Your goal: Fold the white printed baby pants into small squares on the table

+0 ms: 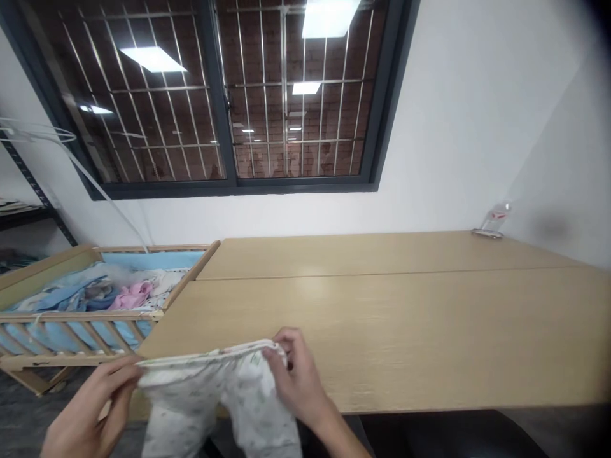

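A small pair of white patterned pants hangs from both my hands, its waistband stretched nearly level and its two legs dangling down out of the frame. My left hand pinches the waistband at its left end. At the right end, my right hand grips the waistband between thumb and fingers. The pants are held over the near edge of a light wooden table. Their lower ends are cut off by the bottom of the view.
Left of the table stands a wooden crib with blue lining, holding a pink cloth and blue clothes. A clear bottle-like item is at the back right. Behind is a barred window; a black chair is below the table edge.
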`<action>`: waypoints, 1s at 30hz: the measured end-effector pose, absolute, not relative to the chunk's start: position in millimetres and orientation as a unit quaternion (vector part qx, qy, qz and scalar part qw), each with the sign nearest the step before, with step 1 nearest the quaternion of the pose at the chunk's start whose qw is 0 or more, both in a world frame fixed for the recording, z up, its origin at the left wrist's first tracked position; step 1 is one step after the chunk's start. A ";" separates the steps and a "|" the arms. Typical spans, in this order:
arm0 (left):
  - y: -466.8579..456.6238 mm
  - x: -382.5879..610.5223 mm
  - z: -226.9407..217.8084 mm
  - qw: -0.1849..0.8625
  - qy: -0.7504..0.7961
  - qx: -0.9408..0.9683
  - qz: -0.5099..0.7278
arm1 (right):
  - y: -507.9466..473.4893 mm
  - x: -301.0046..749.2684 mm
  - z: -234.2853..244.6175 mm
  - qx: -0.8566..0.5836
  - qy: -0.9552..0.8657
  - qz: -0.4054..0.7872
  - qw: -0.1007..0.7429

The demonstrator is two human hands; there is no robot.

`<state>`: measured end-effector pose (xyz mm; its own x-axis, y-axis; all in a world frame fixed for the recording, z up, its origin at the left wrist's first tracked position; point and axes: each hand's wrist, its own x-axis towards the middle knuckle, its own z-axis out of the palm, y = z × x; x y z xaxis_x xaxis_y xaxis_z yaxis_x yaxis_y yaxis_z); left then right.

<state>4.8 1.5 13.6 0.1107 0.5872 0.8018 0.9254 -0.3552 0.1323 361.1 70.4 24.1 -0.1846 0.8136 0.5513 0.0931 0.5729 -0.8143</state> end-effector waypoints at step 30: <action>219.6 161.9 -98.3 0.062 -0.527 -0.831 -0.167 | 244.0 483.8 -56.9 -0.432 -0.873 0.001 0.227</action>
